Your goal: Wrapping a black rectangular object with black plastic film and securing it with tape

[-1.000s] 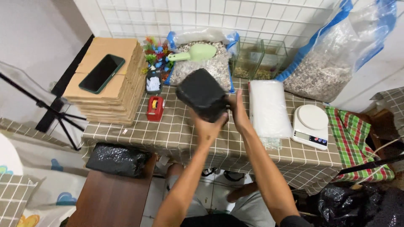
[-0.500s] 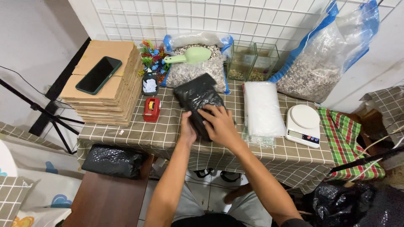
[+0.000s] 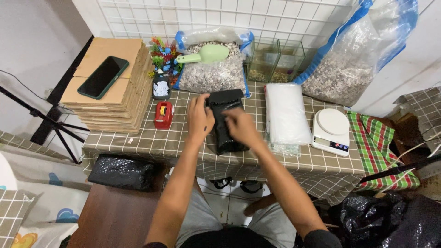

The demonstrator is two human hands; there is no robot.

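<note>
A black plastic package [image 3: 224, 102] lies flat on the checked tablecloth [image 3: 151, 140] in the middle of the table. My left hand [image 3: 199, 118] rests on its left edge with the fingers bent over it. My right hand [image 3: 240, 127], slightly blurred, presses down on the middle of the package with the fingers spread. Both hands cover part of the package, and its lower end shows between them.
A red tape dispenser [image 3: 163, 115] sits left of the package, beside a cardboard stack [image 3: 120, 98] with a phone [image 3: 103, 76] on top. Clear bags [image 3: 287, 113] and a white scale [image 3: 331, 128] lie to the right. Gravel bags [image 3: 212, 73] with a green scoop [image 3: 205, 54] stand behind.
The black package was held up off the table in both hands a second ago. It now lies flat on the tablecloth, with both hands pressing on it.
</note>
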